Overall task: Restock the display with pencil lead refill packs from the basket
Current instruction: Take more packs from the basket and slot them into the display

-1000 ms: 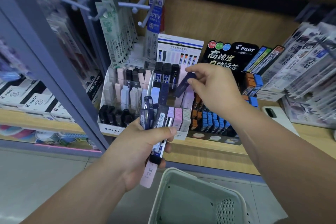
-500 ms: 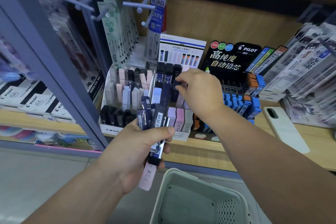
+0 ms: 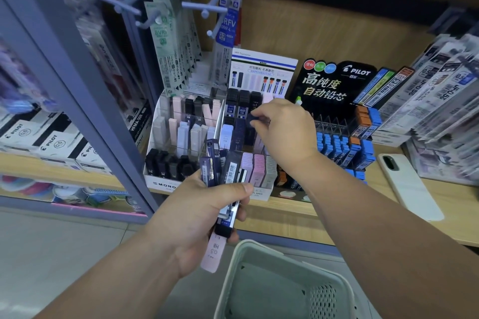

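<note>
My left hand (image 3: 197, 217) grips a fanned bunch of lead refill packs (image 3: 223, 173), dark blue, black and one pink, in front of the shelf edge. My right hand (image 3: 282, 129) is over the middle row of the white Mono display (image 3: 160, 185), fingertips pinched on a dark blue pack (image 3: 251, 122) that stands partly down in a slot. The display holds rows of black, white, pink and navy packs. The pale green basket (image 3: 261, 248) is at the bottom centre, below my left hand; what is inside it is hard to make out.
A black Pilot lead display (image 3: 337, 85) with blue and orange packs stands right of the Mono one. A white phone (image 3: 409, 186) lies on the wooden shelf. Refill packets hang from pegs (image 3: 171, 41) above; a grey shelf post (image 3: 85, 96) rises at left.
My right hand moved left and down from in front of the Pilot display to the Mono display, lowering the dark blue pack into a middle-row slot. My left hand stayed almost still.
</note>
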Demonstrator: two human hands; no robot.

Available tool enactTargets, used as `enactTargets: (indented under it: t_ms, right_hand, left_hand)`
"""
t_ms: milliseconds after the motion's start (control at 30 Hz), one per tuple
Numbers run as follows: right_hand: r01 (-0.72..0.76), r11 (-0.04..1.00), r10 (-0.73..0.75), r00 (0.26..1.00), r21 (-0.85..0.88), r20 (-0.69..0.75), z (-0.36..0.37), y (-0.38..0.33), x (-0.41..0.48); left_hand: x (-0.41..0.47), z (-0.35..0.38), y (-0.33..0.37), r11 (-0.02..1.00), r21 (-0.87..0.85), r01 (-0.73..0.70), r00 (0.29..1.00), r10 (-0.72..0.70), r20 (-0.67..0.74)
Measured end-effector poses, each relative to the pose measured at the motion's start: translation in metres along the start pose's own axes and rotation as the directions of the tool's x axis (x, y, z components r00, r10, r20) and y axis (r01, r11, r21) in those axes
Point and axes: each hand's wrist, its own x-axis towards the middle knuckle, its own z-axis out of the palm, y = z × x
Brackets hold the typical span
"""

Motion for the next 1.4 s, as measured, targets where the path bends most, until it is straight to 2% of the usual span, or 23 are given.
enactTargets:
  t_ms: [200,633,767,900,1000,1067,1100,1133,1200,1267,1400]
  right_hand:
    - [-0.057,0.996,0.058,0.998,0.070,-0.017,0.000,0.000,0.000]
    - [-0.019,0.999,0.020,0.999,0.039,-0.031,0.000,0.008,-0.005]
    - [0.080,0.995,-0.081,0.997,-0.052,-0.016,0.006,0.009,-0.008]
    - [0.098,0.979,-0.095,0.995,-0.177,0.028,0.012,0.012,-0.007]
    - [0.122,0.981,-0.120,0.993,-0.148,0.021,0.002,0.003,-0.008]
    - [0.034,0.999,-0.034,0.999,0.041,-0.009,-0.016,-0.009,-0.014]
    - [-0.060,0.981,0.055,0.998,0.187,0.033,-0.029,-0.015,-0.017]
    - [-0.186,0.925,0.147,0.979,0.332,0.138,-0.042,-0.021,-0.022]
    - [-0.438,0.724,0.220,0.879,0.532,0.424,-0.067,-0.031,-0.032]
    - [-0.584,0.567,0.184,0.778,0.581,0.601,-0.079,-0.036,-0.044]
    - [-0.668,0.488,0.157,0.700,0.562,0.696,-0.079,-0.033,-0.054]
  left_hand:
    - [0.000,0.000,0.000,1.000,0.002,-0.002,1.000,0.002,0.009]
    - [0.001,-0.002,0.001,1.000,-0.007,0.014,1.000,-0.014,0.001]
    - [0.000,-0.002,0.001,1.000,-0.003,0.014,1.000,-0.014,0.002]
    - [-0.001,0.000,0.003,1.000,-0.007,0.016,1.000,-0.016,0.002]
    - [-0.002,0.001,0.004,1.000,-0.009,0.016,1.000,-0.016,0.011]
    - [-0.002,0.003,0.005,1.000,-0.027,0.017,1.000,-0.016,0.023]
    - [-0.002,0.003,0.006,0.999,-0.037,0.015,0.999,-0.014,0.029]
    - [-0.001,0.004,0.006,0.999,-0.044,0.013,0.999,-0.012,0.034]
    - [-0.001,0.006,0.006,0.998,-0.055,0.011,0.999,-0.008,0.045]
    - [0.000,0.008,0.006,0.999,-0.047,0.008,0.998,-0.005,0.061]
    - [0.003,0.013,0.003,1.000,0.005,0.005,0.995,-0.006,0.101]
